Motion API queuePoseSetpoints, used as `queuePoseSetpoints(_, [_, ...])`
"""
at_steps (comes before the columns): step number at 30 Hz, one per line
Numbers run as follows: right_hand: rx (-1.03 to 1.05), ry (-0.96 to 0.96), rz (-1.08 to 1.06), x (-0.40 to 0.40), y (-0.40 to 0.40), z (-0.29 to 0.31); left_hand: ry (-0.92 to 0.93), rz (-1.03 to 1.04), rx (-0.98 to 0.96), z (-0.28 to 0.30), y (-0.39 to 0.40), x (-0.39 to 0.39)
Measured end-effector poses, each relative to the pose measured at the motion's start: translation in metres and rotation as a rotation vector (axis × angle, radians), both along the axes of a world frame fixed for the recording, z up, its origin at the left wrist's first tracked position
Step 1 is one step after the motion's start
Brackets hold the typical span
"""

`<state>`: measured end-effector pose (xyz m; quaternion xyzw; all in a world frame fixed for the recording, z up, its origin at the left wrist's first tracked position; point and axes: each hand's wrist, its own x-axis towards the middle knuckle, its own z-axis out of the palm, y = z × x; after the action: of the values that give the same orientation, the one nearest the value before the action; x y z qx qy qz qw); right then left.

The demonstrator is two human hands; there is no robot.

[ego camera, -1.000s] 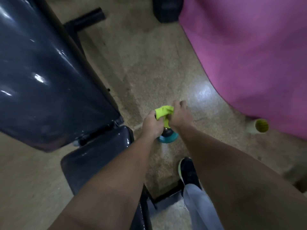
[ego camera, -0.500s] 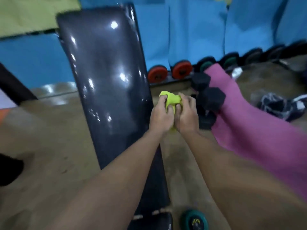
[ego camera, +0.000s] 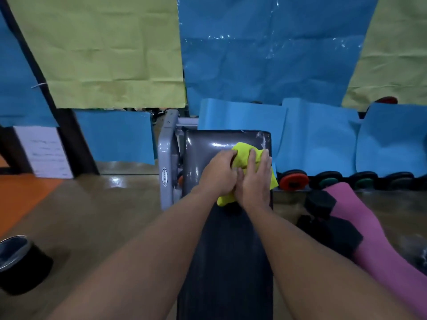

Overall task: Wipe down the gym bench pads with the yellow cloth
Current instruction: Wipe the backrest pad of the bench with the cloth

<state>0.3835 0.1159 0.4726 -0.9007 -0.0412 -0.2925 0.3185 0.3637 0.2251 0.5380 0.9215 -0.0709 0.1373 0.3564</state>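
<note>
Head view: both arms reach forward over the long dark bench pad [ego camera: 227, 262], toward its far end
Step in hand: judged to be the start of wiping, with the yellow cloth [ego camera: 245, 155] bunched on the pad's far right part
Left hand [ego camera: 218, 175]: fingers curled over the cloth's left edge, gripping it
Cloth position: under and between both hands, touching the pad, corners showing above and below them
Right hand [ego camera: 255, 179]: fingers spread, pressing the cloth down, thumb beside the left hand
Next move: likely needs the cloth spread flatter, then drawn along the pad under steady pressure
Right of bench: dumbbells [ego camera: 323, 215] and a pink mat [ego camera: 379, 245] on the floor
</note>
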Motion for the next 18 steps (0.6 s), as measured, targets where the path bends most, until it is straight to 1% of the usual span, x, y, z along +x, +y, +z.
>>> queuePoseSetpoints(2, [-0.026,-0.019,-0.055,0.004,0.0,-0.004,-0.087,0.065,0.006,0.0,0.019,0.009])
queuePoseSetpoints(4, [-0.021,-0.036,-0.083,0.014,-0.003,0.0,-0.184,0.189,-0.04,0.003,0.041,0.023])
queuePoseSetpoints(5, [-0.021,-0.047,-0.086,0.02,-0.005,0.004,-0.203,0.247,-0.06,0.007,0.052,0.03])
queuePoseSetpoints(8, [-0.039,-0.071,-0.089,0.037,-0.002,0.02,-0.13,0.362,-0.116,0.015,0.076,0.048])
queuePoseSetpoints(12, [-0.069,-0.101,-0.146,0.047,0.01,0.026,-0.062,0.319,-0.316,0.007,0.078,0.065])
queuePoseSetpoints(15, [-0.11,-0.142,-0.127,0.052,0.001,0.024,-0.102,0.318,-0.453,-0.006,0.068,0.069])
queuePoseSetpoints(18, [-0.099,-0.158,-0.138,0.068,-0.001,0.038,-0.125,0.374,-0.525,-0.016,0.067,0.071])
